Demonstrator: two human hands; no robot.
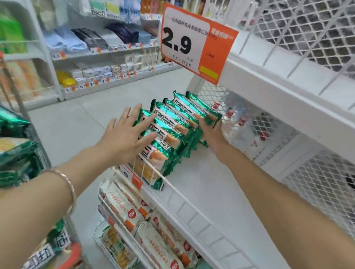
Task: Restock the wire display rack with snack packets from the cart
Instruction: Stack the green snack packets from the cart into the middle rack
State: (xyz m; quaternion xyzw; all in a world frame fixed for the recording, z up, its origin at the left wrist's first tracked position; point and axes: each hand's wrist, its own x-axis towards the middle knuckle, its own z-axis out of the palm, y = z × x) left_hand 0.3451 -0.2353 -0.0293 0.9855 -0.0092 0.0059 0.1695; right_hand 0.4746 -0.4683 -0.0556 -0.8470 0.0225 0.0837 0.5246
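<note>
Below the orange 2.9 price card (pixel 195 43), glossy green foil packets (pixel 167 133) stand in a row on the white wire rack (pixel 211 182). The left hand (pixel 125 137) presses them, fingers spread flat. The right hand (pixel 212 134) reaches behind them; I cannot tell its grip.

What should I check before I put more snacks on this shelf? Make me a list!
1. Left hand flat against the green packets: ok.
2. Right hand at the row's far side: ok.
3. Its grip: cannot tell, packets hide the fingers.
4. Bare shelf space beside the row: ok.
5. Spare packets waiting in the cart: ok.
</note>
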